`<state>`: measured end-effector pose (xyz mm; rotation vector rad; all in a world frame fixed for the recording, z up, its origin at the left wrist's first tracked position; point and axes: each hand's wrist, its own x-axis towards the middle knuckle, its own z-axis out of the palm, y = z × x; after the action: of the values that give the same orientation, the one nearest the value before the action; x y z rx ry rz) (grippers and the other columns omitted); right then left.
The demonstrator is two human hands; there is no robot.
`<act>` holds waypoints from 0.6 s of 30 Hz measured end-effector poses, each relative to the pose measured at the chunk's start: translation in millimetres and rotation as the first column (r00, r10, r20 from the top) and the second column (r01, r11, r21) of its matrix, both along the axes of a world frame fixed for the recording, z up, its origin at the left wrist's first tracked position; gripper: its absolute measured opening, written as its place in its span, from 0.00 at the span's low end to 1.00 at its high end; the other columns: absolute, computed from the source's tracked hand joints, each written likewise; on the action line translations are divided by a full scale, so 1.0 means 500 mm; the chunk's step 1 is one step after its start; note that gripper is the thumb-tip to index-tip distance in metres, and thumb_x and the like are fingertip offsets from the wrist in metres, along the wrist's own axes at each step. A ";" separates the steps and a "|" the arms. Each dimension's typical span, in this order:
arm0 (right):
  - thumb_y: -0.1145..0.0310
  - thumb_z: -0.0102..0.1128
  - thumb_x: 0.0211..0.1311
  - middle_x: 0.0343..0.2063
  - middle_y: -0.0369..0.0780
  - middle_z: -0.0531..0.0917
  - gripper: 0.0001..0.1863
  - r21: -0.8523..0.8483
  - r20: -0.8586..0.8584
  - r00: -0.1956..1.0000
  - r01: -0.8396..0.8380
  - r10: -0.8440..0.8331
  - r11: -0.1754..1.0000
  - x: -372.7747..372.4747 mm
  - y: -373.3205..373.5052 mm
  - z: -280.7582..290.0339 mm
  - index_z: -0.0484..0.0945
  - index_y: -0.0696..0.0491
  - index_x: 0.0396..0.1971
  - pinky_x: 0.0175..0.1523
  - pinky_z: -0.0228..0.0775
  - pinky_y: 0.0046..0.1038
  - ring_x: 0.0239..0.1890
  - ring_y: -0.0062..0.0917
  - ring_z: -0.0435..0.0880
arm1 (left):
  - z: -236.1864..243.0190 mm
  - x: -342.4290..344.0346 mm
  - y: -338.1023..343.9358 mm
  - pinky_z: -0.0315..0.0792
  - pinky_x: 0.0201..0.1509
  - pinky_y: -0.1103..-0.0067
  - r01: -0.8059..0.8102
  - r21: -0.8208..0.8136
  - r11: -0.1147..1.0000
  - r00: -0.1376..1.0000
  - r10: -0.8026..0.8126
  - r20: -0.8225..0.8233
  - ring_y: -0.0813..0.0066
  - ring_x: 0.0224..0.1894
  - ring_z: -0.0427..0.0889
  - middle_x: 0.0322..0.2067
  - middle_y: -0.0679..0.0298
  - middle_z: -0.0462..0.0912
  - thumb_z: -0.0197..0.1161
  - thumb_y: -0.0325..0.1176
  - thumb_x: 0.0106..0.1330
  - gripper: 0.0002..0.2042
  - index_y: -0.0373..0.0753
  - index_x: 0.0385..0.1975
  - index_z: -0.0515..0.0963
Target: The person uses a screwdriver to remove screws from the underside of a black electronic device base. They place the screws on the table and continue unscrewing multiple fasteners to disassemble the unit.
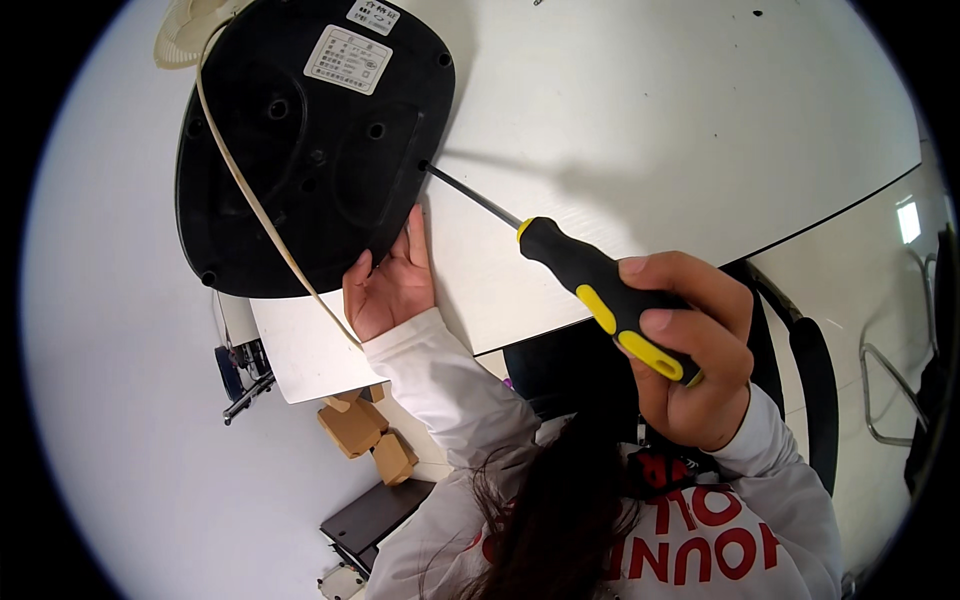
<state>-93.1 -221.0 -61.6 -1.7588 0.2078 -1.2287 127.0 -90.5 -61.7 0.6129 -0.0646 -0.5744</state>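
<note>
A black plastic fan base (330,215) with screw holes and white labels lies underside up at the left of the table. My left hand (393,290) grips its near right edge, the thumb at the rim and the fingers along the side. In my right hand (700,345) is a screwdriver (575,262) with a black and yellow handle, fingers wrapped round it. Its shaft slants up to the left, and its tip meets a hole near the base's right edge. Whether a screw sits in that hole I cannot tell. A cream power cord (250,195) runs across the base.
The white table (640,110) has a curved edge at the right. A cream fan grille (188,35) shows behind the base. Brown cardboard boxes (355,428) lie on the floor below the table, and a black chair (815,400) stands at the right.
</note>
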 end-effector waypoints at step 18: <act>0.76 0.65 0.42 0.47 0.48 0.72 0.17 -0.047 0.108 0.990 -0.087 0.091 0.995 -0.006 -0.008 -0.028 0.75 0.50 0.36 0.44 0.75 0.30 0.43 0.39 0.78 | -0.008 -0.015 -0.013 0.52 0.67 0.53 -0.008 -0.022 1.000 1.000 0.009 0.018 0.46 0.62 0.59 0.56 0.43 0.63 0.51 0.19 0.53 0.25 0.24 0.54 0.60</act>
<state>-96.1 -224.9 -75.4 -1.7119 0.0385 -1.2694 119.7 -97.2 -65.8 0.5968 -0.0855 -0.5591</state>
